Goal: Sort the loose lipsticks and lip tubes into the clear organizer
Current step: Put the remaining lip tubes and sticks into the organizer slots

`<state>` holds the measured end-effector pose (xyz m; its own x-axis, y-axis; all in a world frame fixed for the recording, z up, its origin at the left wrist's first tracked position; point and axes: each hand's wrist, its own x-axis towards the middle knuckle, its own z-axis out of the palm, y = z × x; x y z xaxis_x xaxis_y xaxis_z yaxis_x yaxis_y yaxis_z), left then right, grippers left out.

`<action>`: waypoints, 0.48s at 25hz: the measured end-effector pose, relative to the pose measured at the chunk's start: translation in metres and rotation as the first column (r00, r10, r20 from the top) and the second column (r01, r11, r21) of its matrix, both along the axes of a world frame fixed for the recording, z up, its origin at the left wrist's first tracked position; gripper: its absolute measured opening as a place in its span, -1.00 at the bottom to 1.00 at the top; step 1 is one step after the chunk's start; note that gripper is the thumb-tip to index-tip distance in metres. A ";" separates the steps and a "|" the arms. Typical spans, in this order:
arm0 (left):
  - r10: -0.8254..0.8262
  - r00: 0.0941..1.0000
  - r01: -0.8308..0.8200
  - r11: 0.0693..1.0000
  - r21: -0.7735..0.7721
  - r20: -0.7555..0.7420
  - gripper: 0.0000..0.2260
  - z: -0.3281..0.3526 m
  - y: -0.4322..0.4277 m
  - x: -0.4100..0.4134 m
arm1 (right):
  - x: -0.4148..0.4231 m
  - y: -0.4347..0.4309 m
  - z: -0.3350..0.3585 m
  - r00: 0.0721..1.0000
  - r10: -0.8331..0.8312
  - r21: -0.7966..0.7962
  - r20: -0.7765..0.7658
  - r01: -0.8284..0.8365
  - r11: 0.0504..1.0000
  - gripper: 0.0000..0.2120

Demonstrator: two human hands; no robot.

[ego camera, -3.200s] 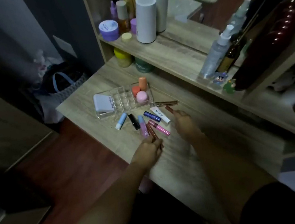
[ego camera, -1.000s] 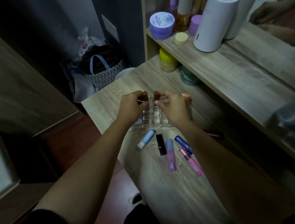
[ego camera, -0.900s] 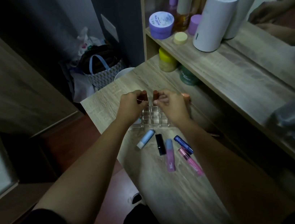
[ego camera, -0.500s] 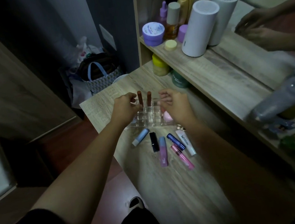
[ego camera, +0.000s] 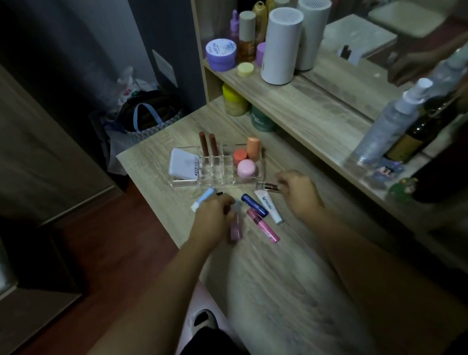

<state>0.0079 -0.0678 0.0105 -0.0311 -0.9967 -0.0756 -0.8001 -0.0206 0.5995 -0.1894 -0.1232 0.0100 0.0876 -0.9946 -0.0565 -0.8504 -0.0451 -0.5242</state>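
Observation:
The clear organizer (ego camera: 221, 179) sits on the wooden desk, with two brown-red lip tubes (ego camera: 209, 146) upright in its back slots. In front of it lie a light blue tube (ego camera: 202, 200), a dark blue tube (ego camera: 254, 204), a white tube (ego camera: 268, 208) and a pink gloss (ego camera: 264, 229). My left hand (ego camera: 213, 222) curls over the cap end of a pink tube (ego camera: 235, 229) and hides most of a black lipstick. My right hand (ego camera: 301, 193) pinches the end of a slim gloss tube (ego camera: 268, 186) lying by the organizer's front edge.
The organizer also holds a white compact (ego camera: 184, 164), orange pieces (ego camera: 248, 151) and a pink round case (ego camera: 246, 169). Jars, bottles and a white cylinder (ego camera: 280, 47) stand on the shelf behind, spray bottles (ego camera: 390, 125) to the right. The desk's left edge drops to the floor.
Both hands left the organizer, where the two brown-red tubes now stand, and came back down to the loose tubes. The left is at the pink tube, the right at the slim gloss.

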 end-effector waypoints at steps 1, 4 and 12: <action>-0.027 0.998 0.028 1.000 -0.010 0.059 -0.83 -0.007 0.010 -0.008 | -0.002 0.001 -0.005 0.998 0.035 0.023 -0.057 -0.033 0.999 -0.72; -0.027 0.992 0.027 1.000 -0.004 0.125 -0.76 -0.021 0.035 -0.023 | -0.003 0.001 -0.013 0.972 0.099 0.081 -0.213 -0.083 0.993 -0.76; 0.177 0.984 -0.178 0.979 0.104 0.016 -0.76 -0.019 0.033 -0.038 | -0.004 0.002 -0.018 0.988 0.077 0.142 -0.130 -0.059 0.988 -0.82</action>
